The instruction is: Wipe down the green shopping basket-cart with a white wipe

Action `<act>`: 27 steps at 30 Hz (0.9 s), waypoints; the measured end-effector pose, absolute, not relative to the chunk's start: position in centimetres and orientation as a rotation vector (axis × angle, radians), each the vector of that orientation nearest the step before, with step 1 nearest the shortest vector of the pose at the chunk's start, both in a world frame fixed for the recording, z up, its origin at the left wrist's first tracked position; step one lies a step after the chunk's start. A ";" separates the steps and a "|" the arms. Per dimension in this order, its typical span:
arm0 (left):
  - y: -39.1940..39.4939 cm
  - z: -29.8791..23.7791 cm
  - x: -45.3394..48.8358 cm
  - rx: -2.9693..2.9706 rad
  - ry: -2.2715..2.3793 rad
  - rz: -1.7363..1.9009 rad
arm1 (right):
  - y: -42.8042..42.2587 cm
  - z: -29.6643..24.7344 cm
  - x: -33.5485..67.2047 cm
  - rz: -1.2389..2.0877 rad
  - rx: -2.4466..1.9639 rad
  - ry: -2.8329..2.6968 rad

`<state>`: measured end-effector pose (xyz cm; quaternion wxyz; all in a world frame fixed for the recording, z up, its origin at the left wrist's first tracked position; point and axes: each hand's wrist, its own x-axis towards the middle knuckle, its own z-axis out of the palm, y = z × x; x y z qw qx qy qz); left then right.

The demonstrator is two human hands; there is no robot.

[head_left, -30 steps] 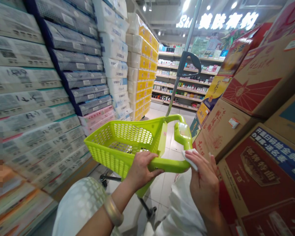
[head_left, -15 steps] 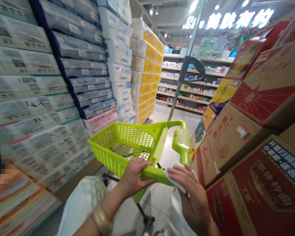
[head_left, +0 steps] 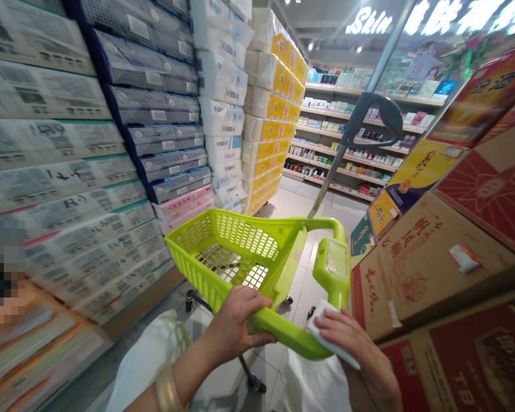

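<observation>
A lime-green plastic shopping cart [head_left: 223, 252] stands in front of me in a shop aisle, its basket holding nothing. My left hand [head_left: 236, 323] is wrapped over the near handle bar [head_left: 283, 335] of the cart. My right hand [head_left: 347, 340] presses a white wipe [head_left: 321, 335] against the right end of that bar, just below the green handle post [head_left: 335, 269]. A bracelet [head_left: 167, 392] sits on my left wrist. A grey pull handle [head_left: 377, 111] on a metal pole rises behind the cart.
Stacked packs of tissue and paper rolls [head_left: 111, 143] wall the left side. Cardboard cartons [head_left: 438, 252] are piled close on the right. Tiled floor [head_left: 300, 203] runs ahead to product shelves [head_left: 347, 154]. A white bag [head_left: 313, 383] hangs below my hands.
My right hand with the wipe slid left along the handle bar, then back to its right end. My left hand kept its grip. The view has shifted upward and left.
</observation>
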<state>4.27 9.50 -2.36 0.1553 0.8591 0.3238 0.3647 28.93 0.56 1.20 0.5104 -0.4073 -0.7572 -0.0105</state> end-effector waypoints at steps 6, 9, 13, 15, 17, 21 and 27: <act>9.8 -2.3 4.2 2.442 0.906 1.025 | 0.7 0.1 28.0 0.049 -1.188 -1.523; 9.8 -2.1 3.9 2.441 0.892 1.025 | -0.1 0.5 26.2 0.021 -1.225 -1.520; 9.9 -1.9 3.5 2.450 0.875 1.039 | -1.5 1.7 24.5 -0.081 -1.188 -1.773; 10.0 -1.8 3.4 2.454 0.872 1.037 | -1.9 2.0 24.8 -0.106 -1.166 -1.858; 10.0 -1.9 3.4 2.452 0.884 1.041 | -2.0 2.0 25.6 -0.105 -1.186 -1.805; 9.9 -2.5 3.9 2.442 0.909 1.066 | -2.0 1.9 25.7 -0.147 -1.239 -1.689; 9.0 -2.8 4.1 2.453 0.918 1.133 | -2.8 1.9 24.7 -0.194 -1.134 -1.903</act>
